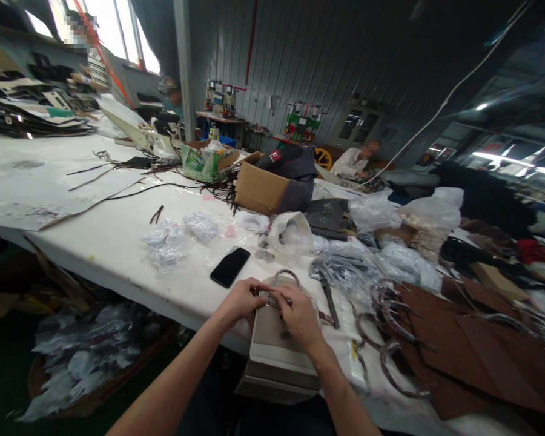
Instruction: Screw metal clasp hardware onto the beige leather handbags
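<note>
A beige handbag (pixel 266 330) lies at the table's front edge, close to my body, its wrapped loop handle (pixel 287 274) pointing away from me. My left hand (pixel 245 298) is closed at the bag's top, left of the handle, with thumb and forefinger pinched. My right hand (pixel 296 312) reaches over the bag from the right, its fingers bent and meeting the left fingertips near the handle's base. Whatever small part the fingertips hold is hidden. A black phone (pixel 230 267) lies beyond my left hand. A dark, narrow tool (pixel 329 301) rests right of the bag.
Brown bags (pixel 476 345) with wrapped handles are stacked at right. Farther back are a cardboard box (pixel 260 189), plastic-wrapped pieces (pixel 345 271) and pliers (pixel 157 214). A bin of plastic scraps (pixel 95 345) is below left. Other people work beyond the table.
</note>
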`<state>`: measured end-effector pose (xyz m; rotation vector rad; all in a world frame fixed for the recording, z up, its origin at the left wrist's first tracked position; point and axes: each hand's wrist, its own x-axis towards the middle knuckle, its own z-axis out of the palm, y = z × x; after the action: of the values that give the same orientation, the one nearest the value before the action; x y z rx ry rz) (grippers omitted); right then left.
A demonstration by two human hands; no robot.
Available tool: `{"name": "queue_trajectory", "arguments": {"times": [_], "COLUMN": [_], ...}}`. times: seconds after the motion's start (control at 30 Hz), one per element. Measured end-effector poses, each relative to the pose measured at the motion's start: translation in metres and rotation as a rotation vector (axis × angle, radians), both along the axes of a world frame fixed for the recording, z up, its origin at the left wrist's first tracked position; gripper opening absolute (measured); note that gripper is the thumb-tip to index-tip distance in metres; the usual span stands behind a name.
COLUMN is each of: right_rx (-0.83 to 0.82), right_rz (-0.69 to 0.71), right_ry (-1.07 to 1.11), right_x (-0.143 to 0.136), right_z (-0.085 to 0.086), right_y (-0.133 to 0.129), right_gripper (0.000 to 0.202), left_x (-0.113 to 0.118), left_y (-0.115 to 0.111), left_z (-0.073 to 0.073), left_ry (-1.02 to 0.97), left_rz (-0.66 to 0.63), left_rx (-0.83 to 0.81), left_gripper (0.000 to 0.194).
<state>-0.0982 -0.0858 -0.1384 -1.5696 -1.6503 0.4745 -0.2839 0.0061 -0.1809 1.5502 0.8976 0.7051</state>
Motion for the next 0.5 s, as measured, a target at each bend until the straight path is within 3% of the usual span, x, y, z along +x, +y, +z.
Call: {"name": "queue_trajectory", "arguments": {"times": [0.1, 0.2, 0.3, 0.5], "right_rx": [-0.06, -0.245, -0.337, -0.253], "right_rz": [0.033, 0.133, 0.155, 0.162], "right_ry": [-0.082, -0.332, -0.499, -0.715], "right_x": [0.012, 0.015, 0.009, 0.0], "right_z": [0.019, 0.028, 0.024, 0.011], "right_y": [-0.023, -0.046, -0.058, -0.063], "right_gripper": [0.02, 0.019, 0.018, 0.028], "left_x": [0.004, 0.007, 0.01, 0.02], "left_y": [0.0, 0.0, -0.001, -0.004], "left_z": [0.0, 0.004, 0.01, 0.019], "left_ry": [0.017, 0.076, 0.129, 0.168], "left_rz": [0.023, 0.033, 0.084, 0.143], "left_rx": [-0.011, -0.04, -0.015, -0.117], "left_gripper": [0.04, 0.042, 0.04, 0.042]}}
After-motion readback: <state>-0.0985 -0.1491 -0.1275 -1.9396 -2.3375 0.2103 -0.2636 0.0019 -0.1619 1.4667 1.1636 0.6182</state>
